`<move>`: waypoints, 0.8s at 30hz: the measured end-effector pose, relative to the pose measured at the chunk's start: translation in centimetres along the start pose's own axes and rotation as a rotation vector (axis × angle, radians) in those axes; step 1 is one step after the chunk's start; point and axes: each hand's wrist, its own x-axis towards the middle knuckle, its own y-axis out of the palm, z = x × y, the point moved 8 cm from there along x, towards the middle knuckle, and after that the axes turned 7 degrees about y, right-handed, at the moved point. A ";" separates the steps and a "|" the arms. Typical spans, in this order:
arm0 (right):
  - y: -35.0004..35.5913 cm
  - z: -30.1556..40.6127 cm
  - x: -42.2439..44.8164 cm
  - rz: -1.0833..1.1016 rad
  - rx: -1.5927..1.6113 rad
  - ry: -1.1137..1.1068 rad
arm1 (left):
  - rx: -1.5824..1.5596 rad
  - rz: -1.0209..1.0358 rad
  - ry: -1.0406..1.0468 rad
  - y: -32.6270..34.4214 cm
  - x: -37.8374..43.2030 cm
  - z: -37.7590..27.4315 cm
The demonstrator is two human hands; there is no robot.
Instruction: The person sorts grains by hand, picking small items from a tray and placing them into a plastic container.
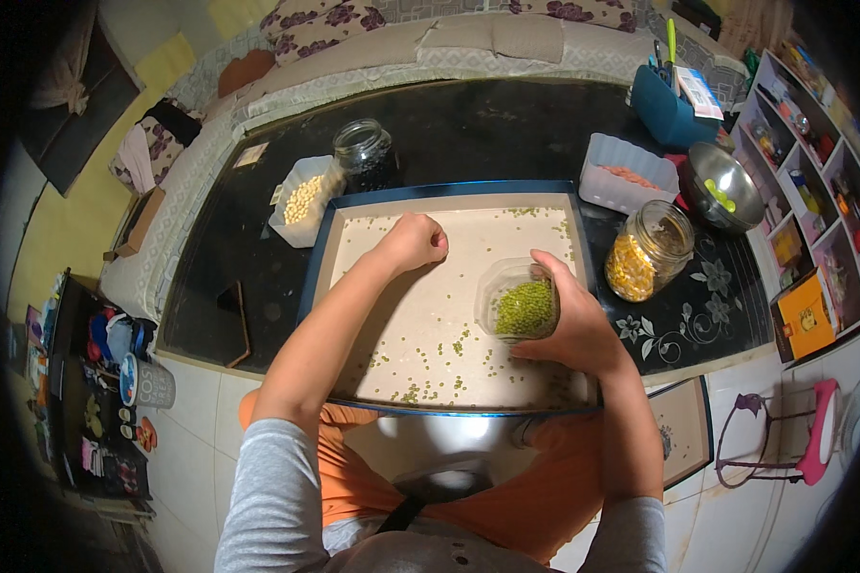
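A shallow blue-edged box [444,189] with a pale inside lies before me, with green mung beans [459,347] scattered over its bottom. My right hand [573,315] grips the side of a clear plastic container [484,294] partly filled with mung beans, held over the box's right half. My left hand [417,242] hovers over the upper middle of the box, its fingers curled closed; whether anything small is between the fingertips cannot be seen.
Left of the box stand a plastic tub of pale beans [302,200] and a glass jar [362,154]. To the right are a tub [627,172] of pinkish contents, a steel bowl [724,188], a jar of yellow pieces [648,251] and a blue holder [670,107]. A phone-like object [238,326] lies left.
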 end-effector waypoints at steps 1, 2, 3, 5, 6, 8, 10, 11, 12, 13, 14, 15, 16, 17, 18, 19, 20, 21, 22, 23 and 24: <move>0.0 0.2 0.0 0.003 0.006 -0.004 | 0.046 0.004 0.029 -0.1 -0.2 -0.2; 0.0 0.3 0.0 0.002 0.007 -0.005 | 0.048 0.003 0.029 -0.3 -0.4 -0.3; 0.0 0.4 -0.1 0.000 0.005 -0.001 | -0.183 0.023 -0.015 -0.2 -0.7 -0.4; -0.1 0.3 -0.1 -0.002 0.002 0.003 | -0.413 0.042 -0.059 -0.5 -1.3 -1.5; 0.0 0.4 -0.1 0.003 -0.003 -0.007 | -0.540 0.045 -0.026 -1.3 -1.8 -3.5; 0.1 0.2 -0.1 0.011 -0.010 -0.011 | -0.672 0.051 0.006 -2.4 -2.5 -6.6; 0.0 -0.1 0.0 0.013 0.004 -0.001 | -0.666 0.106 0.120 -3.2 -3.1 -9.9; 0.0 -0.1 0.0 0.016 0.007 -0.005 | -0.664 0.103 0.116 -3.5 -3.3 -10.6; 0.0 -0.2 0.0 0.023 0.007 0.009 | -0.574 0.119 0.146 -3.8 -3.6 -11.3; 0.0 -0.4 0.0 0.030 0.007 0.024 | -0.486 0.137 0.176 -3.9 -3.7 -11.7; 0.0 -0.4 0.0 0.023 -0.004 0.025 | -0.469 0.105 0.176 -4.1 -3.6 -10.9; 0.1 -0.4 0.0 0.025 0.000 0.020 | -0.529 0.054 0.175 -4.3 -3.5 -9.3; 0.1 -0.3 -0.1 0.011 -0.006 -0.001 | -0.477 0.015 0.109 -4.5 -3.5 -7.1; 0.0 -0.1 -0.1 -0.005 -0.012 -0.021 | -0.424 -0.023 0.043 -4.8 -3.7 -4.9; 0.2 0.0 0.0 -0.002 -0.006 -0.027 | -0.332 -0.025 0.002 -4.7 -4.4 -2.4; 0.2 0.1 0.0 -0.003 -0.010 -0.030 | -0.245 -0.024 -0.032 -4.5 -4.9 -0.2; 0.1 0.1 0.0 -0.003 -0.012 -0.035 | -0.199 -0.009 -0.079 -4.2 -5.6 1.1; 0.2 0.3 0.0 0.000 -0.005 -0.040 | -0.149 0.000 -0.111 -4.1 -6.4 1.9; 0.2 0.3 0.0 0.013 0.003 -0.013 | -0.151 -0.006 -0.150 -3.5 -6.9 2.8; 0.2 0.2 0.1 0.027 0.012 0.013 | -0.153 -0.013 -0.189 -3.0 -7.2 3.7; 0.2 0.0 0.1 0.026 0.009 0.015 | -0.155 -0.013 -0.187 -2.6 -7.1 4.0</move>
